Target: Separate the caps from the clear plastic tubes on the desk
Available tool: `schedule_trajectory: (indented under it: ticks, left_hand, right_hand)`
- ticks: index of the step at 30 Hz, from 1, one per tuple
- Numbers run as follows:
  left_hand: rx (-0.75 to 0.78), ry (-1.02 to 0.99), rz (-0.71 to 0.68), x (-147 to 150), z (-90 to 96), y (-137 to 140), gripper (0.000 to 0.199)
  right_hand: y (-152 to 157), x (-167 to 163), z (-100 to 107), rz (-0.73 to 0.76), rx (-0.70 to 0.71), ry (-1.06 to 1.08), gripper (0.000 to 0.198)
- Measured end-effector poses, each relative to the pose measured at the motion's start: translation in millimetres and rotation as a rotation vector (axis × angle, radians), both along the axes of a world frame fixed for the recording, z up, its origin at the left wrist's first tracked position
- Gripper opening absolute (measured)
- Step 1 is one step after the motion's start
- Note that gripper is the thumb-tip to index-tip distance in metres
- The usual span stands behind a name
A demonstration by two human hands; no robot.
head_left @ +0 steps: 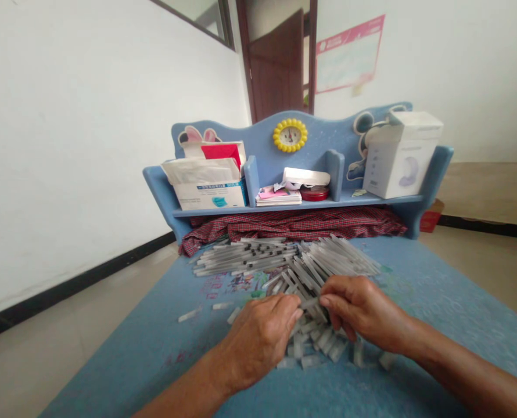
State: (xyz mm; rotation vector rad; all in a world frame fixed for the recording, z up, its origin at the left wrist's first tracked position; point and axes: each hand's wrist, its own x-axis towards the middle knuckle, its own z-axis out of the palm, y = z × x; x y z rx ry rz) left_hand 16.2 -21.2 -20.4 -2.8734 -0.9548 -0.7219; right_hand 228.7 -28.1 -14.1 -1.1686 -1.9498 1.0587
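My left hand and my right hand are close together over the middle of the blue desk, both with closed fingers. Between them they pinch a short translucent plastic tube, which looks like a pen part; its ends are hidden by my fingers. Below and around the hands is a heap of short clear pen caps. Long translucent pen barrels lie bunched just behind my right hand. To the left of that bunch, another pile holds pens with black bands, lying mostly sideways.
A few loose caps are scattered left of my left hand. Behind the piles lies a folded checkered cloth under a blue shelf. The shelf carries a mask box, a white box and a red round tin.
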Motion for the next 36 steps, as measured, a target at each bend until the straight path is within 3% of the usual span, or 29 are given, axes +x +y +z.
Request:
schedule_trajectory:
  ticks: [4,10,17,20,23,25,28,31,33,36]
  left_hand:
    - [-0.156,-0.052,0.034,0.1,8.6,-2.2,0.023]
    - [-0.207,-0.057,0.044,1.0,7.8,-1.5,0.019]
    - [-0.208,-0.035,0.007,0.2,5.6,0.8,0.022]
    - [-0.195,-0.037,0.037,-6.1,12.4,7.8,0.022]
    - [-0.187,-0.023,0.17,-16.7,18.9,20.6,0.022]
    - [-0.171,0.0,0.289,-23.7,21.0,29.2,0.022]
    - [-0.151,0.029,0.402,-29.7,20.5,37.0,0.023]
    - [-0.156,0.036,0.42,-28.4,17.8,37.1,0.023]
    - [-0.164,0.027,0.402,-25.1,15.9,34.4,0.022]
    - [-0.166,0.013,0.365,-20.3,14.0,29.9,0.022]
  right_hand:
    - [3.0,4.4,3.8,0.003,-0.091,0.126,0.001]
    - [4.4,-1.2,1.9,-0.073,-0.039,0.271,0.008]
    - [4.5,-1.6,0.4,-0.093,0.01,0.273,0.007]
    - [12.2,11.5,11.7,-0.215,0.085,0.303,0.012]
    - [21.7,30.6,23.0,-0.416,0.247,0.332,0.018]
    - [25.2,41.1,26.6,-0.531,0.377,0.27,0.017]
    - [23.3,46.1,24.2,-0.637,0.619,-0.021,0.009]
    - [15.7,38.2,16.9,-0.558,0.769,-0.344,0.011]
    - [10.0,30.0,13.7,-0.449,0.735,-0.471,0.015]
    - [3.9,21.3,15.1,-0.346,0.566,-0.579,0.014]
